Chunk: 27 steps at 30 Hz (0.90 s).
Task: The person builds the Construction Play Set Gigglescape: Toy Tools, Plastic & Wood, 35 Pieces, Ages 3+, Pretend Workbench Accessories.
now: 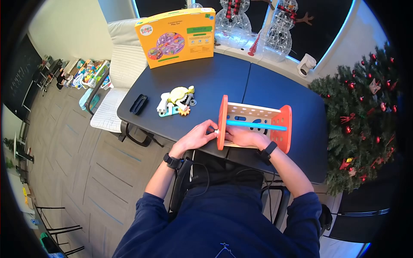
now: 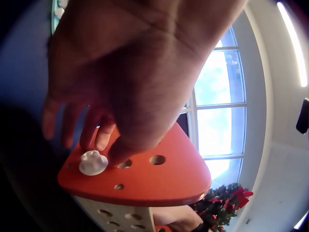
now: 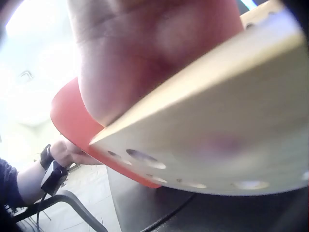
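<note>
A wooden toy toolbox has two orange-red end panels (image 1: 285, 129), pale perforated sides (image 1: 254, 110) and a blue rod (image 1: 257, 125) across its top. At the left panel's outer face, my left hand (image 1: 200, 135) has thumb and fingertips around a small white plastic knob (image 2: 93, 163). This knob has a round flange and lies against the panel beside several holes. My right hand (image 1: 244, 137) reaches inside the toolbox, behind that same panel. Its wrist crosses the near side's wooden edge (image 3: 203, 82). The right fingertips are hidden, so I cannot tell what they hold.
A pile of toy parts (image 1: 176, 99) lies left on the dark table (image 1: 206, 77), with a black tray (image 1: 138, 104) near it. The yellow box (image 1: 176, 38) stands at the back. A decorated tree (image 1: 357, 116) borders the right; a white chair (image 1: 112, 103) stands left.
</note>
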Motion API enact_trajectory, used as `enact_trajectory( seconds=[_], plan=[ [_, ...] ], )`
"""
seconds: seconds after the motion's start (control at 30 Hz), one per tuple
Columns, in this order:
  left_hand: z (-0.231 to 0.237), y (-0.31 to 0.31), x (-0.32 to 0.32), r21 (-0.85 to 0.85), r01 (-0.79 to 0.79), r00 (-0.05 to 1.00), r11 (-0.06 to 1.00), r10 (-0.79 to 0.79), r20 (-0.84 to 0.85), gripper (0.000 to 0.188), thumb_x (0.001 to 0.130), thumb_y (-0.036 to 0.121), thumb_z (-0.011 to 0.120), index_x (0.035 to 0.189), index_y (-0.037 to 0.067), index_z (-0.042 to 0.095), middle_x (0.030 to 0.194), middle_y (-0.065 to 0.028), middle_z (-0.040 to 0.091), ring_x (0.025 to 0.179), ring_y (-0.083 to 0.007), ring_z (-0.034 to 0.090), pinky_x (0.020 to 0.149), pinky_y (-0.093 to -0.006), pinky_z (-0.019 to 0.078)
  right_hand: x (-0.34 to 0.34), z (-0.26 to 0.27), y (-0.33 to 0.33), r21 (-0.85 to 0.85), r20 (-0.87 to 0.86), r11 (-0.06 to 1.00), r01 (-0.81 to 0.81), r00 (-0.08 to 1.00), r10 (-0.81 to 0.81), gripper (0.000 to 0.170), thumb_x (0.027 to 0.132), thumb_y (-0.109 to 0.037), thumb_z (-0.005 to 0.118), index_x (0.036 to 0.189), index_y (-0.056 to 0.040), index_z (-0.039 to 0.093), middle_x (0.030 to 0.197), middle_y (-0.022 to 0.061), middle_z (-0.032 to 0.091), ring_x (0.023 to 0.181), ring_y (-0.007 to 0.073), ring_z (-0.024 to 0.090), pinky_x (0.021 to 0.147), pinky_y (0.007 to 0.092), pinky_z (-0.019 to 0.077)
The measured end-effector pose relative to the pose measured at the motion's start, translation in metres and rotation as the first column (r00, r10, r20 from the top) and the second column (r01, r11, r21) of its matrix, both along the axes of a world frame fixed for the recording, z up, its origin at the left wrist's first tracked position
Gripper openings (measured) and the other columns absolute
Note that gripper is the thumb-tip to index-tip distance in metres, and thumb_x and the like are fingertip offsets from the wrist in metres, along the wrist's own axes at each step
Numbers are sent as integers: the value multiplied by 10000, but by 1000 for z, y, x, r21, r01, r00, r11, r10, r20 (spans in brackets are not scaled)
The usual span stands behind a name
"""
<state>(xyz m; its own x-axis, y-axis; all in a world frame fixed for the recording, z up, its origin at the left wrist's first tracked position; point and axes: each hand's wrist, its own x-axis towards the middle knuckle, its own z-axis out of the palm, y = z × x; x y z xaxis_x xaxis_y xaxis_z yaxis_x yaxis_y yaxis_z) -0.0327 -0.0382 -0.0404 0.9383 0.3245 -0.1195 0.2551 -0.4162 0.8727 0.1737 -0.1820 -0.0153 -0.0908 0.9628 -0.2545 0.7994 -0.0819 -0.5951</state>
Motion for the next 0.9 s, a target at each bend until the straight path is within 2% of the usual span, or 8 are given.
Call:
enact_trajectory(
  seconds=[0.1,0.2,0.23,0.33,0.37,0.57,0.7,0.9],
  plan=[
    [12,-3,-1,-442,11,980,897,79,184,802,1076,478,683,1654,61,315,1696,-221,382,1585,-319,400,1241,-459,406,2,-21,-6,118,-96,993,7,995,4,392,1130,-359,564,1370,-61,649,1262,203,726,1175,402,682,1006,493,532],
    [25,-12,-2,-498,102,967,861,31,252,1178,1006,657,687,1741,115,-58,1821,-210,24,1681,-378,115,1320,-530,258,-1,-6,-6,39,-78,999,9,997,-6,361,1122,-282,571,1386,-41,627,1323,206,701,1234,382,660,1052,476,521],
    [23,-16,1,-506,145,957,850,9,290,1166,1043,478,724,1726,82,-134,1805,-272,-79,1688,-384,-3,1360,-530,108,-2,-7,-7,56,-66,998,3,998,0,357,1121,-279,572,1383,-42,627,1318,204,703,1228,381,662,1046,476,523],
    [14,-24,7,-537,183,947,824,-1,321,1210,1023,469,757,1724,86,-151,1806,-268,-81,1689,-377,-23,1359,-524,91,-1,-9,-9,92,-47,996,9,999,-4,345,1119,-283,570,1357,-45,641,1281,203,714,1195,386,673,1018,483,529],
    [19,-26,5,-578,170,954,798,15,301,1233,1005,412,788,1724,88,-160,1810,-255,-79,1691,-365,-35,1358,-520,85,-2,-10,-10,97,-57,995,29,998,-24,342,1120,-293,565,1339,-46,654,1255,204,722,1174,392,680,1004,489,532],
    [30,-29,6,-532,213,946,819,-37,322,1231,969,273,796,1734,118,-156,1816,-226,-31,1693,-346,0,1359,-529,100,-3,-14,-13,77,-177,995,67,983,-53,347,1127,-314,555,1335,-52,649,1251,197,722,1173,381,682,1004,480,529],
    [24,-34,6,-507,212,936,836,-23,352,1235,952,256,796,1739,123,-146,1819,-213,-22,1692,-349,16,1357,-531,122,2,-30,-9,7,-235,995,95,968,-91,357,1124,-335,569,1341,-61,645,1273,189,716,1200,363,671,1027,476,518],
    [19,-37,8,-465,206,927,861,-21,374,1246,947,280,800,1740,121,-147,1819,-213,-20,1691,-354,16,1356,-537,125,4,-26,-11,13,-200,995,101,975,-96,347,1109,-341,593,1296,-60,672,1233,177,728,1172,351,682,1014,478,520]
  ],
)
